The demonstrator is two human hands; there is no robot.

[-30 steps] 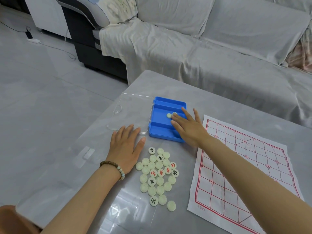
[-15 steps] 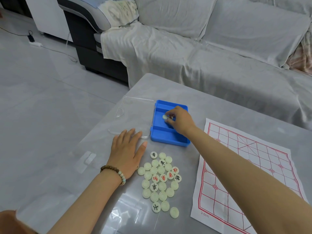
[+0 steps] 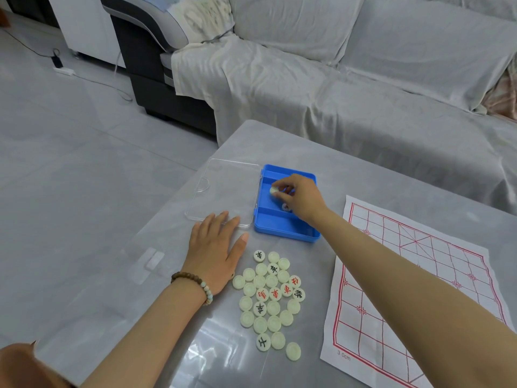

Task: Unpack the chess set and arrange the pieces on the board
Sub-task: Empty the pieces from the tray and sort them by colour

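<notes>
Right hand: the right hand (image 3: 300, 196) reaches into the blue box (image 3: 279, 229), fingers curled, pinching one pale round piece (image 3: 272, 190) at the fingertips.
Held piece: over the middle compartment of the box, near its left wall; I cannot tell whether it is clear of the floor.
Second piece: a second piece (image 3: 286, 207) lies in the same compartment, half hidden under that hand.
Left hand: the left hand (image 3: 214, 253) lies flat on the bench (image 3: 279, 141), fingers spread and straight, holding nothing; the fingertips reach the near edge of the clear lid (image 3: 223, 191). A beaded bracelet (image 3: 195, 281) sits on the wrist.
Lid: open flat, joined to the left side of the box.
Pile: a pile of pieces (image 3: 270, 298) lies loose on the bench just right of the left hand, near the box's front; most are blank side up, a few show red or black characters.
Board: the board (image 3: 419, 289), a white sheet with a red grid, lies flat to the right of the pile, with no pieces on it; the right forearm crosses over its near corner.
Behind: a sofa (image 3: 363, 93) under a grey cover stands past the bench.
</notes>
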